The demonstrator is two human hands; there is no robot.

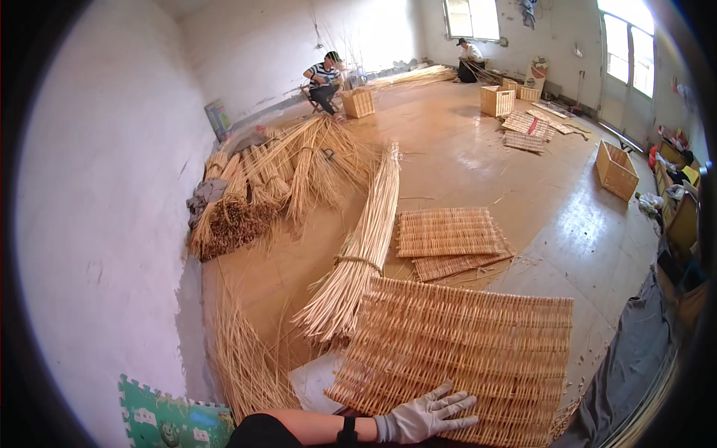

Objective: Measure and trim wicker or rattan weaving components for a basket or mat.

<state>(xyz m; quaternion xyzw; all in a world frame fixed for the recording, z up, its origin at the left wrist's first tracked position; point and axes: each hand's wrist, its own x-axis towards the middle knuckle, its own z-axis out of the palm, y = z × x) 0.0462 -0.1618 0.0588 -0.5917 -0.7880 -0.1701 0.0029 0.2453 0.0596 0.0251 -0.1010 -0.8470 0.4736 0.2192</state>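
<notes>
My left hand (426, 416), in a pale work glove with a dark band on the wrist, lies flat on a large woven wicker panel (478, 336). Its fingers are stretched out to the right, over the panel's lower part. The panel is tilted up in front of me, and its lower edge runs out of the picture. My right hand is not in view. Just beyond the panel, a long bundle of pale wicker rods (366, 246) lies on the floor, tied round with a twisted band. Two smaller woven panels (448, 231) lie overlapped to its right.
Rod bundles (254, 187) are heaped along the left wall, with loose rods (246, 358) nearer me. A green foam mat (168, 418) lies lower left, grey cloth (624, 366) at right. Wicker boxes (617, 172) stand farther off. Two people (325, 78) sit working at the back.
</notes>
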